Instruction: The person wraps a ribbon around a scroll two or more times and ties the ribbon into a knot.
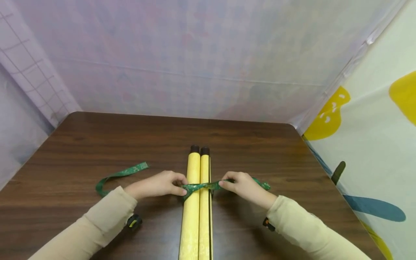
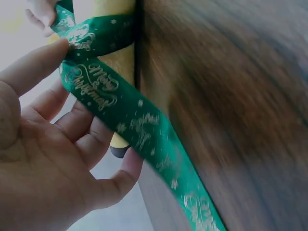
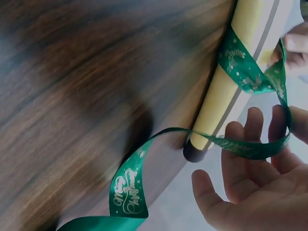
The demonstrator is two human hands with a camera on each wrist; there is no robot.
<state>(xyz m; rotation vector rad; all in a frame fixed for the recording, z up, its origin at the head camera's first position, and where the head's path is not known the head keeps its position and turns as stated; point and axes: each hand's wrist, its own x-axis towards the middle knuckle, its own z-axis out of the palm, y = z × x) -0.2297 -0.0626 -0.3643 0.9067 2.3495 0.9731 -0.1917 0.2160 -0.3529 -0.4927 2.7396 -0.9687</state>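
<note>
Two yellow rolls (image 1: 195, 216) with dark end caps lie side by side on a brown wooden table (image 1: 97, 144). A green ribbon (image 1: 198, 186) with gold print crosses over them. My left hand (image 1: 182, 187) pinches the ribbon at the rolls' left side; its long tail (image 1: 120, 175) trails left on the table. At the right side my right hand (image 1: 224, 184) pinches the other end, whose short tail (image 1: 263, 185) sticks out behind it. In the left wrist view the ribbon (image 2: 134, 120) runs between thumb and fingers of my left hand (image 2: 57, 120). In the right wrist view the ribbon (image 3: 240, 67) loops round the fingertips of my right hand (image 3: 255, 159).
Pale patterned cloth hangs behind the table, and a white cloth with yellow and blue shapes (image 1: 373, 144) hangs along its right edge. Bare wood lies to both sides of the rolls. Small cameras sit on both wrists (image 1: 134, 221).
</note>
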